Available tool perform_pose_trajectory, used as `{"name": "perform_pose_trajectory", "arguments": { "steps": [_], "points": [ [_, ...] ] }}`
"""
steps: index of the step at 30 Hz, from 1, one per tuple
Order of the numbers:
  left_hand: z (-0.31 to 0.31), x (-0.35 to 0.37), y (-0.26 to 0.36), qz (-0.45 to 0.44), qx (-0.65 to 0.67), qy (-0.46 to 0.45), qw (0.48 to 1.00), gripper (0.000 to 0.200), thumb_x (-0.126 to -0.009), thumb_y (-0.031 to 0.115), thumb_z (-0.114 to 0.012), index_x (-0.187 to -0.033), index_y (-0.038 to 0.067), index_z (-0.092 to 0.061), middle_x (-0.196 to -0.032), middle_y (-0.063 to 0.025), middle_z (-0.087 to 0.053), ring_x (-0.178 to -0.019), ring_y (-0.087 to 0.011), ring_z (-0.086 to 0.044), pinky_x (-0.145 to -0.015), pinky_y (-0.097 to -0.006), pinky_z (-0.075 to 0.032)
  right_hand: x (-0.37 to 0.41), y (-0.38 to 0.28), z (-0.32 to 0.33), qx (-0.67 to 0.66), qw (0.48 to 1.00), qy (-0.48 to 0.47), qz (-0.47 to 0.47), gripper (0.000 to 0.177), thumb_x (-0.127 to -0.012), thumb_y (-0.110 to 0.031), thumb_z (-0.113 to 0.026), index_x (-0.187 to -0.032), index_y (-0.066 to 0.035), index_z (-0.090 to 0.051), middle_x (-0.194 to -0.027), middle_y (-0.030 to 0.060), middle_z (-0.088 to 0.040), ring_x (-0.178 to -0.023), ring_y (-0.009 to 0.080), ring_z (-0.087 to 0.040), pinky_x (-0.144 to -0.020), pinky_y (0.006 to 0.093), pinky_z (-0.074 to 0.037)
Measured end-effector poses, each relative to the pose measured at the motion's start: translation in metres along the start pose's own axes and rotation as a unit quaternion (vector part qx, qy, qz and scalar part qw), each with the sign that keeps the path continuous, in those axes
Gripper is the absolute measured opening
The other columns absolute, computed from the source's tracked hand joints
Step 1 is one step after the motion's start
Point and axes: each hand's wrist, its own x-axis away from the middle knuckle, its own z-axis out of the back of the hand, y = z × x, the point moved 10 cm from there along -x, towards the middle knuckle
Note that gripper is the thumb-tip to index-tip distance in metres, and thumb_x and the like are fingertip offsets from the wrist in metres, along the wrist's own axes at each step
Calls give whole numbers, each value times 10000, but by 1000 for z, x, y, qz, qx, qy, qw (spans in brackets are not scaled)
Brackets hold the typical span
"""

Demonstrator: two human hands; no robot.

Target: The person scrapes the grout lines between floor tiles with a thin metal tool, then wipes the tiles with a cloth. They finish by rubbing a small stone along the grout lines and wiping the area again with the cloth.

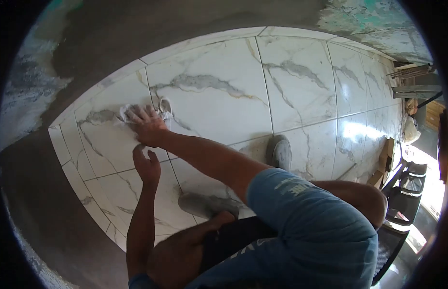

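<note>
Upper left, the flat-spread right hand is wiping laid tiles with a cloth, likely partway; the splayed left hand is bracing.

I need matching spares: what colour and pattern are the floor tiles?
The floor tiles are glossy white with grey marble veining, best seen in the head view.

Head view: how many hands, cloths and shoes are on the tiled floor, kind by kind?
Hands: 2, left hand and right hand
White cloth: 1
Grey shoes: 2, far shoe and near shoe
Total: 5
</note>
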Motion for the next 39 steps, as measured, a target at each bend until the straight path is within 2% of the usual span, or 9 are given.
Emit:
{"name": "perform_pose_trajectory", "arguments": {
  "steps": [4,6,9,14,18,25,28,34,39],
  "points": [
    [6,6,6,-96,-46,-21,994,296,-794,59,-548,-1065,-53,-510,-1057,-220,-550,-1015,-391,-526,-910,-468,-413,-25,55,-16,14,1000,-17,-16,464,-921,-446,-437,-1377,-360,-424,-1517,63,-273,-1407,306,-206,-1107,585,-142],
    [13,9,-3,-79,-35,-36,996,282,-798,61,-556,-1055,-46,-511,-1057,-217,-552,-1021,-385,-526,-912,-463,-417,-23,139,6,125,982,-75,-118,417,-906,-365,-479,-1309,-260,-503,-1325,65,-507,-1270,287,-391,-997,574,-297],
    [25,10,-23,-61,-53,-40,996,268,-821,90,-572,-1052,-33,-512,-1070,-211,-548,-1028,-375,-527,-911,-458,-422,42,269,51,179,969,26,-166,457,-910,-463,-442,-1292,-223,-512,-1338,101,-475,-1242,308,-401,-948,648,-306],
    [45,12,-37,-32,-39,-24,998,289,-822,101,-584,-1068,-34,-511,-1086,-212,-545,-1041,-379,-524,-920,-460,-420,300,532,165,137,790,-43,-597,400,-898,-417,-454,-1114,-116,-604,-1093,149,-643,-1015,336,-614,-824,510,-478],
    [34,13,-32,-119,-72,-5,990,369,-810,120,-603,-1128,-37,-500,-1116,-218,-537,-1076,-389,-510,-949,-461,-409,297,434,288,330,820,45,-466,427,-886,-360,-523,-1228,-106,-543,-1186,139,-591,-1002,341,-600,-814,463,-496],
    [-28,-30,30,-221,-117,-114,962,637,-818,288,-634,-1344,10,-408,-1450,-232,-294,-1336,-434,-267,-1084,-529,-244,108,219,135,143,973,116,-137,649,-773,-221,-653,-1357,-90,-405,-1229,178,-497,-1120,362,-485,-933,482,-408],
    [-54,-34,26,-213,-169,-122,954,653,-826,351,-615,-1385,90,-402,-1467,-199,-295,-1361,-412,-243,-1094,-548,-217,24,93,79,116,982,128,80,395,-858,-169,-486,-1247,-154,-550,-1262,95,-500,-1211,311,-446,-911,473,-419],
    [-56,-35,14,-199,-152,-115,961,606,-827,365,-584,-1389,201,-427,-1475,-161,-306,-1360,-376,-273,-1091,-552,-230,-99,56,10,107,993,-35,30,409,-918,-227,-441,-1322,-247,-498,-1397,86,-428,-1295,296,-380,-973,528,-363],
    [-52,-34,12,-200,-124,-105,966,587,-822,336,-583,-1378,216,-443,-1472,-160,-311,-1348,-370,-296,-1085,-547,-248,-27,155,47,228,969,-80,-49,550,-878,-253,-514,-1409,-286,-376,-1443,43,-394,-1229,333,-429,-886,545,-433]
  ]
}}
